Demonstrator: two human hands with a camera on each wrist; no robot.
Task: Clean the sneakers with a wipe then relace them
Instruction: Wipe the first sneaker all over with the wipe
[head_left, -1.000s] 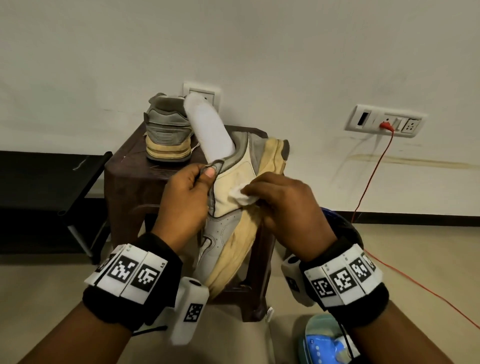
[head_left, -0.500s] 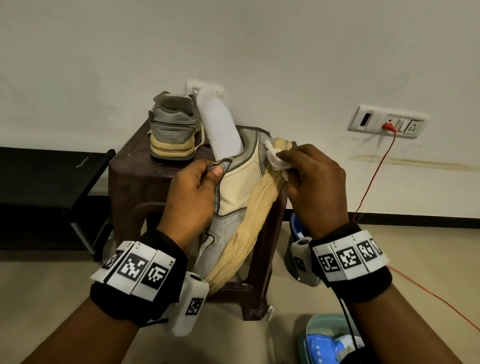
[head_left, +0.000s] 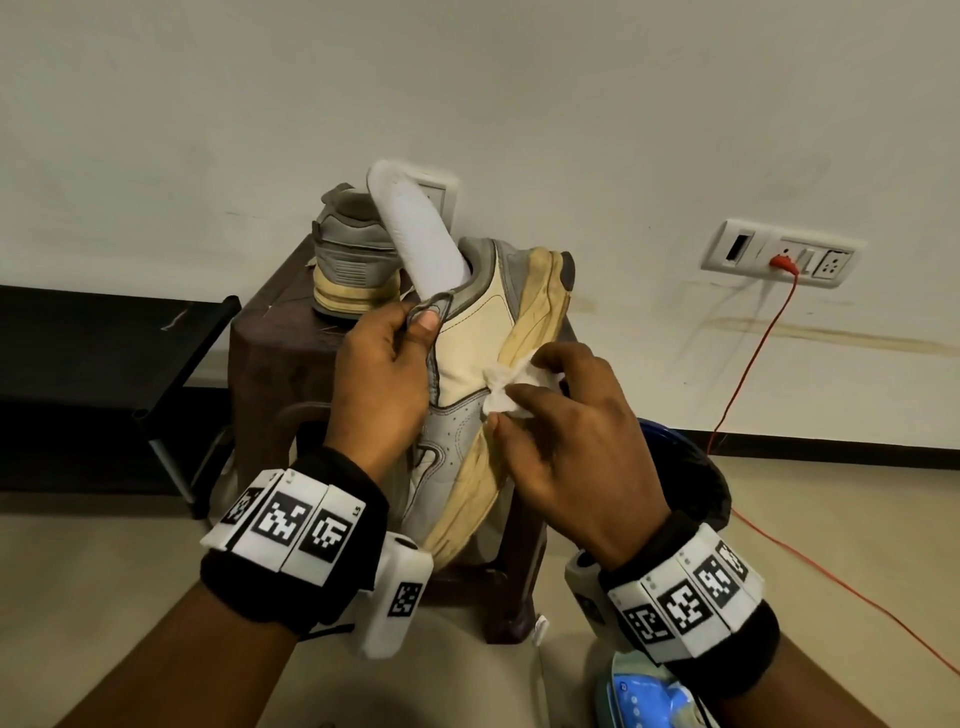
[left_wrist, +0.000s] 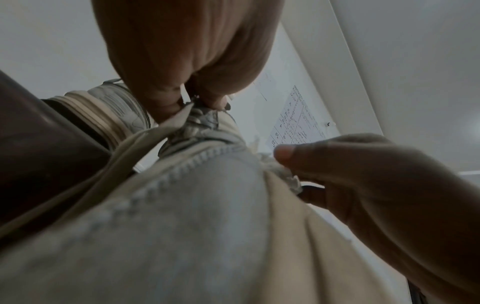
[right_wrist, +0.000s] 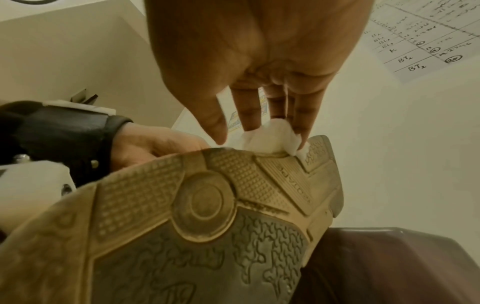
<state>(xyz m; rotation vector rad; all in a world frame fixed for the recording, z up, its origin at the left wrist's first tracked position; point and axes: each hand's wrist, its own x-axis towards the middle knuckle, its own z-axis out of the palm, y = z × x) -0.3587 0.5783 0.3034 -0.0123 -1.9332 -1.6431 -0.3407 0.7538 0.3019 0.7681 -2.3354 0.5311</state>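
A grey and cream sneaker is held on its side above a brown stool, its yellowed sole turned right. A white insole sticks up out of its opening. My left hand pinches the sneaker's upper edge by the eyelets. My right hand pinches a crumpled white wipe and presses it on the midsole, about halfway along the shoe. In the right wrist view the wipe lies on the sole's edge. A second grey sneaker stands on the stool at the back.
A wall socket with a red cable plugged in is on the right; the cable trails over the floor. A dark low bench stands left of the stool. A blue packet lies on the floor at the lower right, a dark blue object behind my right hand.
My right hand has slid the wipe back down the midsole from the heel end to the middle of the shoe. The left hand keeps its hold on the upper.
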